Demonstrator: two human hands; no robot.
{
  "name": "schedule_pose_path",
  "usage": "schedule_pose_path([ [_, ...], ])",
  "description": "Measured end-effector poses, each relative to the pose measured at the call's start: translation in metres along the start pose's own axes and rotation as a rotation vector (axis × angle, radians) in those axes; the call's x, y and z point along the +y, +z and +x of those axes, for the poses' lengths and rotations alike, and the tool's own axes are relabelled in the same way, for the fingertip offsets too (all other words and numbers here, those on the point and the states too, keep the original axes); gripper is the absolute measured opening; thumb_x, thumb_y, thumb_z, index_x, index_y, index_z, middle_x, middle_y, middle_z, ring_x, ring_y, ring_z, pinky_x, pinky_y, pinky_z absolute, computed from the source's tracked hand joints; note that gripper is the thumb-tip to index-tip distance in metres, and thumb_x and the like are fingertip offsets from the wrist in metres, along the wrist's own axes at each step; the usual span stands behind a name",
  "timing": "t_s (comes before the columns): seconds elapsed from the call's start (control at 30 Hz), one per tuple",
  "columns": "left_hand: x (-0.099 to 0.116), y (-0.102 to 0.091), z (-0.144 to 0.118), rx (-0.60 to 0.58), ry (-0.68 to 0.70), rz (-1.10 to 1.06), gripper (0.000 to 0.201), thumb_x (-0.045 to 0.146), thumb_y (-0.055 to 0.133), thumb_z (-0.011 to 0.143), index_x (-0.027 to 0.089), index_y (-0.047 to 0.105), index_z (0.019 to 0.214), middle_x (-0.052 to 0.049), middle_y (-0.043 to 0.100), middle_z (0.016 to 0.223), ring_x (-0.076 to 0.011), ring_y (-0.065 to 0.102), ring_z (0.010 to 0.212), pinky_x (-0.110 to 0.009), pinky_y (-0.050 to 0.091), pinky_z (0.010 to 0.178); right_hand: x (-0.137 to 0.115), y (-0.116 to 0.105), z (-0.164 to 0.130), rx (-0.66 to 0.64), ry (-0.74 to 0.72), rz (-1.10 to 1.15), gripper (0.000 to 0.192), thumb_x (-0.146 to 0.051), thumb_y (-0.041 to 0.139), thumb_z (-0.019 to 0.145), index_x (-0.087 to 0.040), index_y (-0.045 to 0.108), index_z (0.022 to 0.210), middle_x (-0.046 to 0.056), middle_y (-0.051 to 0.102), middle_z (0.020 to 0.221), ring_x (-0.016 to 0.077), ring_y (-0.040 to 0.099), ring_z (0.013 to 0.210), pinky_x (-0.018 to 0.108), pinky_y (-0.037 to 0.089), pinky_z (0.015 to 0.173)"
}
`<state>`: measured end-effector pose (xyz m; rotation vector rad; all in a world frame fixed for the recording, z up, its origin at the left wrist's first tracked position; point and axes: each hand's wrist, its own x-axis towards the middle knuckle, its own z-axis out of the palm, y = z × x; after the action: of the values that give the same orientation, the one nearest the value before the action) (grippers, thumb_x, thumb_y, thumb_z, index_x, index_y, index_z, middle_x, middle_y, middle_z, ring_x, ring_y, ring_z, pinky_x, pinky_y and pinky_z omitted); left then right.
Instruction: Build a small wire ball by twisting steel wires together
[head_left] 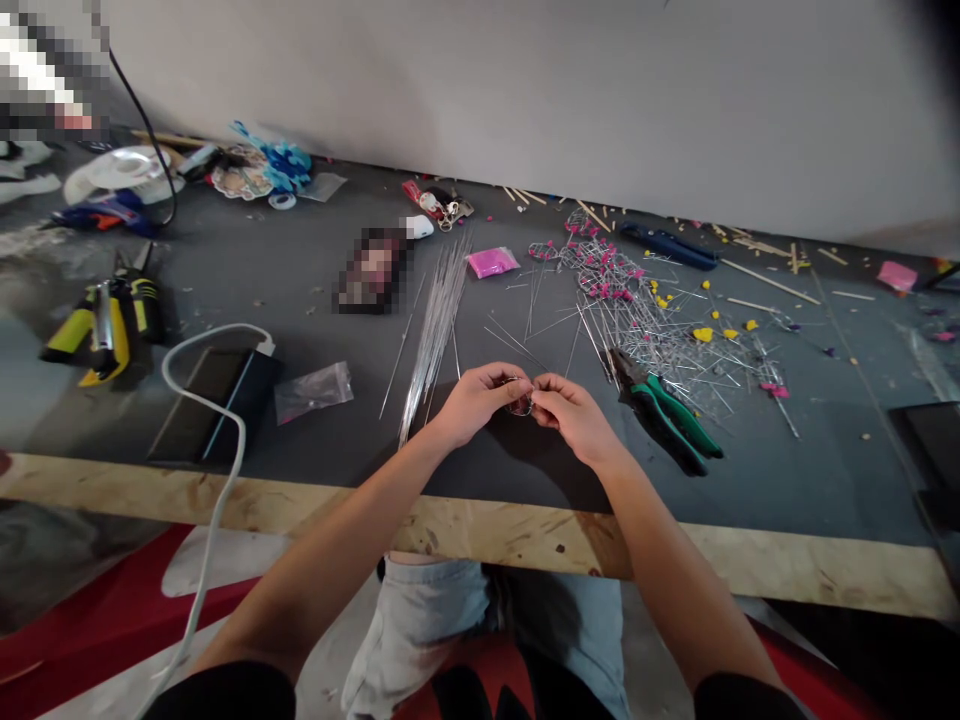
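My left hand (476,400) and my right hand (574,415) meet over the dark table top (450,470), fingertips pinched together on a small bent wire piece (520,402) with a reddish bit in it. The piece is mostly hidden by my fingers. A bundle of straight thin wires (435,320) lies just beyond my left hand. Green-handled pliers (664,410) lie right of my right hand, close to it.
A heap of wires with pink and yellow beads (637,300) spreads at the right. A pink packet (492,262), a phone (214,400) with a white cable (202,450), a clear bag (313,390) and yellow-handled tools (105,325) lie to the left. The wooden table edge (480,530) runs near me.
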<state>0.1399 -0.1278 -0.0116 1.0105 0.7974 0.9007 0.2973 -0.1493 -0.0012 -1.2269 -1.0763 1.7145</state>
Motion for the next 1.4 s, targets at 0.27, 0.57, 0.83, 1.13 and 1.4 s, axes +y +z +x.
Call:
schedule_pose_path([
  [0.27,0.0043,0.0002,-0.003,0.006,-0.096,-0.098,0.019,0.03,0.07,0.073,0.014,0.061,0.072,0.002,0.058,0.061,-0.0064,0.051,0.054,-0.021,0.038,0.054,-0.0028,0.0005,-0.0019,-0.103,0.047,0.093,0.018,-0.032,0.064,0.074,-0.018,0.053,0.077,-0.004,0.053,0.065,0.0052,0.039,0.053,0.022,0.025,0.051],
  [0.57,0.0046,0.0009,-0.0038,0.026,-0.147,-0.113,0.024,0.035,0.071,0.071,0.014,0.058,0.07,0.002,0.055,0.058,-0.0054,0.046,0.049,-0.02,0.03,0.047,-0.0052,0.003,-0.0046,-0.124,0.06,0.103,0.019,-0.032,0.063,0.075,-0.019,0.05,0.071,-0.006,0.047,0.058,0.0062,0.039,0.051,0.022,0.024,0.05],
  [0.83,0.0043,0.0009,-0.004,-0.01,-0.162,-0.154,0.025,0.035,0.072,0.07,0.014,0.057,0.07,0.002,0.054,0.057,-0.0053,0.045,0.049,-0.02,0.03,0.047,-0.0048,0.0043,-0.0042,-0.104,0.049,0.12,0.014,-0.027,0.061,0.073,-0.018,0.051,0.067,-0.005,0.05,0.056,0.0069,0.043,0.052,0.022,0.029,0.052],
  [1.13,0.0077,0.0016,-0.0047,-0.009,-0.16,-0.207,0.024,0.033,0.071,0.071,0.014,0.057,0.069,0.002,0.056,0.056,-0.0057,0.046,0.049,-0.019,0.032,0.048,-0.0003,0.009,-0.0029,-0.057,-0.01,0.145,0.015,-0.028,0.061,0.073,-0.019,0.051,0.068,-0.005,0.051,0.059,0.0075,0.045,0.054,0.022,0.033,0.054],
  [1.4,0.0026,-0.0018,-0.0009,0.035,-0.092,-0.135,0.022,0.031,0.073,0.07,0.014,0.061,0.076,0.001,0.059,0.061,-0.006,0.05,0.053,-0.019,0.037,0.05,0.0026,0.008,-0.0019,0.003,0.005,0.152,0.016,-0.034,0.064,0.073,-0.02,0.055,0.074,-0.004,0.053,0.062,0.008,0.048,0.057,0.022,0.037,0.057],
])
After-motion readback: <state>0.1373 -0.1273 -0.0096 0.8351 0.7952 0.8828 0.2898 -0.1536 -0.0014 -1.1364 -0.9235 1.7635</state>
